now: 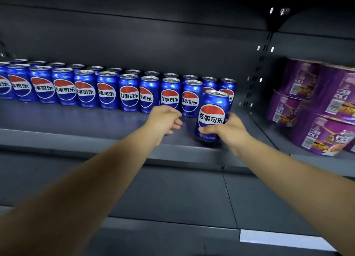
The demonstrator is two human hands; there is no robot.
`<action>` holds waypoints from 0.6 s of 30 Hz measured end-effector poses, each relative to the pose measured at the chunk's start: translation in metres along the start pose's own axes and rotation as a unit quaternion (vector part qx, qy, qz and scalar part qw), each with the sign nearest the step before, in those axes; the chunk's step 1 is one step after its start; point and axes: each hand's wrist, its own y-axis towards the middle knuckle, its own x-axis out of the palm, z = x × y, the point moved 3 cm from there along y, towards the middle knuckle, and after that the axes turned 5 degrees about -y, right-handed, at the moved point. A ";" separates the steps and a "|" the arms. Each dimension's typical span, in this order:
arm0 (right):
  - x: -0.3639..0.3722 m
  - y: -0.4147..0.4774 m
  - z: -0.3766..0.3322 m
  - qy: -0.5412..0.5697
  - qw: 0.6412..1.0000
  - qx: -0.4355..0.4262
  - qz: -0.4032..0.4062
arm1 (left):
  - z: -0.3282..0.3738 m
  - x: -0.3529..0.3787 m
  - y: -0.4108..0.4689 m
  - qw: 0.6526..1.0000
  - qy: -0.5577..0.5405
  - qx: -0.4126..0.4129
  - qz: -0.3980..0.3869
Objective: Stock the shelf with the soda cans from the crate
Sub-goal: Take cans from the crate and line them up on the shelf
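Shelf (96, 121): right hand (228, 133) grips can (212, 113); left hand (165, 119) loose.

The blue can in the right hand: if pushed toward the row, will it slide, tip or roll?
It likely slides, not rolls: the can is upright on the shelf. Tall and narrow, it may tip if pushed high. Its glossy wall looks slippery for the right hand.

1 head-worn view, facing forward, perhaps slightly down, close to shelf (76, 119)
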 end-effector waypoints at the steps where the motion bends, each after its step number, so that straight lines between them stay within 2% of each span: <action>1: -0.003 0.005 0.002 0.002 1.000 -0.002 0.002 | 0.001 0.009 0.003 1.000 -0.004 -0.005 -0.003; 8: -0.013 0.038 0.022 -0.001 1.000 -0.009 -0.023 | -0.006 0.060 0.013 1.000 -0.010 -0.008 -0.025; 18: -0.017 0.082 0.041 -0.048 0.997 -0.049 -0.028 | -0.021 0.075 0.044 0.999 0.022 -0.017 0.029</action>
